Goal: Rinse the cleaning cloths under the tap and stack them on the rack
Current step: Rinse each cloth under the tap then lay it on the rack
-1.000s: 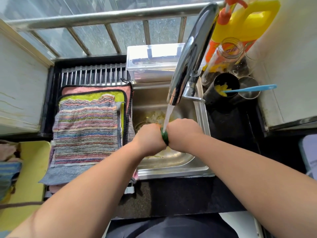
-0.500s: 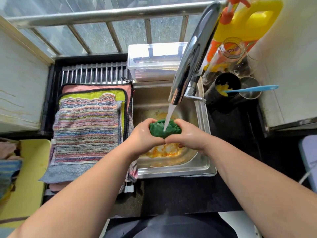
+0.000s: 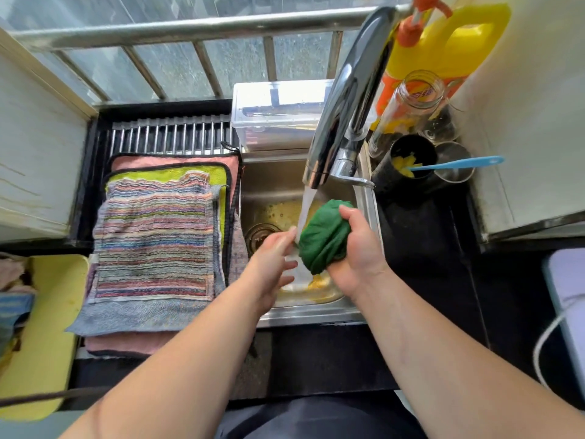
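Black bench (image 3: 421, 280) runs under everything. Steel sink (image 3: 368, 201) set into it, centre. Metal rack (image 3: 171, 134) left of sink, stack of cloths on it: striped cloth (image 3: 152, 236) on top, grey, yellow-green and pink ones beneath. Clear plastic box (image 3: 275, 115) behind sink. Right of tap (image 3: 345, 99): yellow jug (image 3: 452, 42), glass jar (image 3: 408, 106), black cup (image 3: 408, 163) with blue-handled utensil (image 3: 456, 163). Yellow board (image 3: 47, 327) at far left.

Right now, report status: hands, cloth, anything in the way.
Right hand gripping bunched green cloth under running tap. Left hand open beside it. Stack of cloths on rack, nothing in the way.
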